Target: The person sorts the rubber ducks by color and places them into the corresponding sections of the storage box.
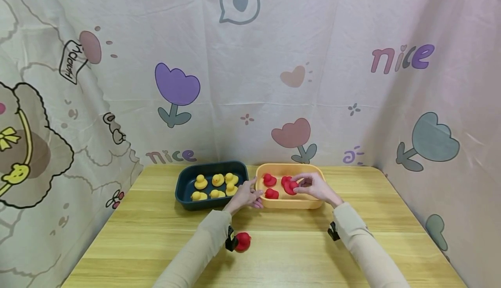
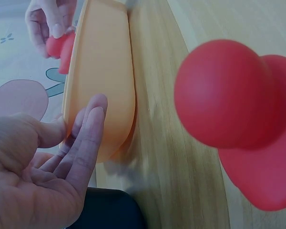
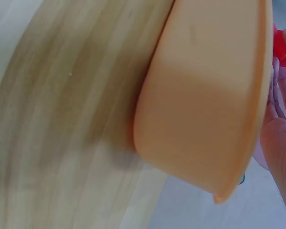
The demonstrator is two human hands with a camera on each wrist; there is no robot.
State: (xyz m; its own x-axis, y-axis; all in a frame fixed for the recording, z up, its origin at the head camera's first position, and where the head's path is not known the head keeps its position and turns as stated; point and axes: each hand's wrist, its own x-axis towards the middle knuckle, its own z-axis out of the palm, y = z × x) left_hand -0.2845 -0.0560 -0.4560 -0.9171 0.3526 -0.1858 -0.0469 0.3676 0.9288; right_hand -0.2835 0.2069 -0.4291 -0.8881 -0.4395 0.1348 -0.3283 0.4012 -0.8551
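Observation:
My left hand (image 1: 245,194) grips the near left corner of an orange tray (image 1: 291,204). In the left wrist view, its thumb lies at the rim and its fingers press the outer wall. Over the tray, my right hand (image 1: 313,186) pinches a red rubber duck (image 1: 290,187); the right wrist view shows only part of that duck (image 3: 280,47) beyond the rim. Another red duck (image 1: 286,179) is partly hidden behind the held one. Two more red ducks, one farther back (image 1: 269,179) and one nearer (image 1: 271,193), sit in the tray's left half.
Left of the orange tray stands a dark blue tray (image 1: 184,199) holding several yellow ducks (image 1: 201,182). A loose red duck (image 1: 243,241) lies on the wooden table (image 1: 289,253) beside my left wrist. A printed cloth (image 1: 242,83) hangs behind the table.

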